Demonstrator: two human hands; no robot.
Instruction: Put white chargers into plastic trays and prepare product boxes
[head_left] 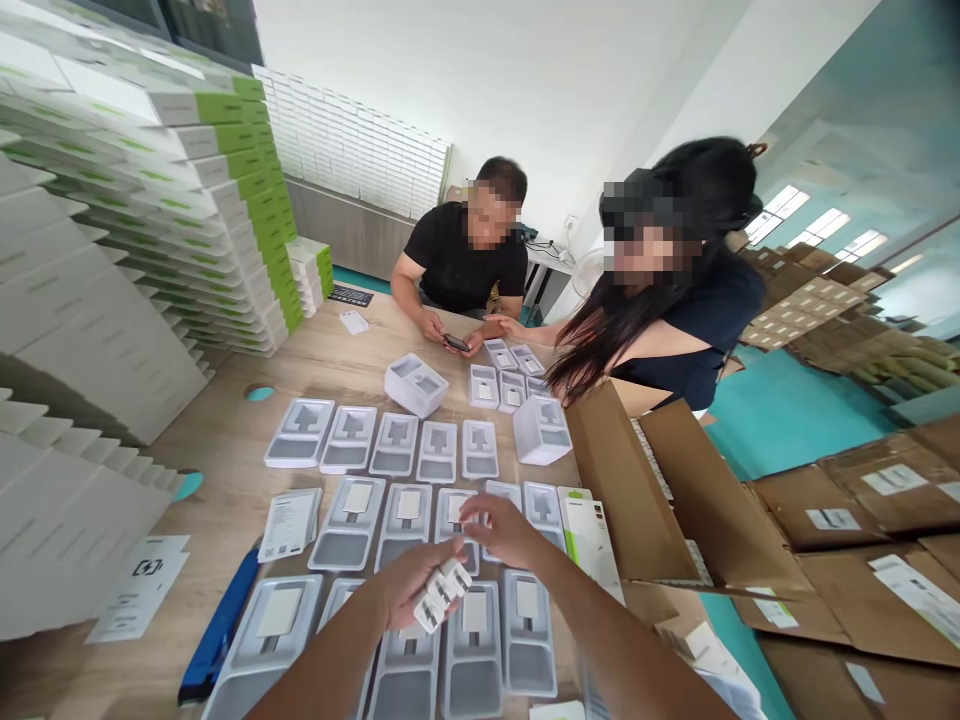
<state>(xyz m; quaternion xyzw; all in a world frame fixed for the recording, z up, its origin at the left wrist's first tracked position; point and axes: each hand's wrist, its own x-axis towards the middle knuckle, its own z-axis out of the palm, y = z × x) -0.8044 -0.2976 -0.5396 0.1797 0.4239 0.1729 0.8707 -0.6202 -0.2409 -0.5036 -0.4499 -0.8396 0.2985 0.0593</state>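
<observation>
My left hand (405, 585) is closed around several white plug chargers (442, 595), their prongs facing up toward me. My right hand (499, 525) reaches over the middle row of trays, fingers apart and slightly curled, with nothing visible in them. Its fingertips are beside a white block (454, 508) that sits in a grey-white plastic tray. To the left, trays in that row hold similar white blocks (358, 498). Nearer to me, another row of trays (471, 690) also has white blocks in the upper compartments; my left hand and forearm hide part of it.
Another row of trays (395, 462) lies farther back, beside stacked trays (416, 385). An open carton (622, 500) stands at right. Leaflets (289, 525) and a blue tool (225, 620) lie at left, near tall box stacks (217, 200). Two people are across the table, one holding a phone (456, 343).
</observation>
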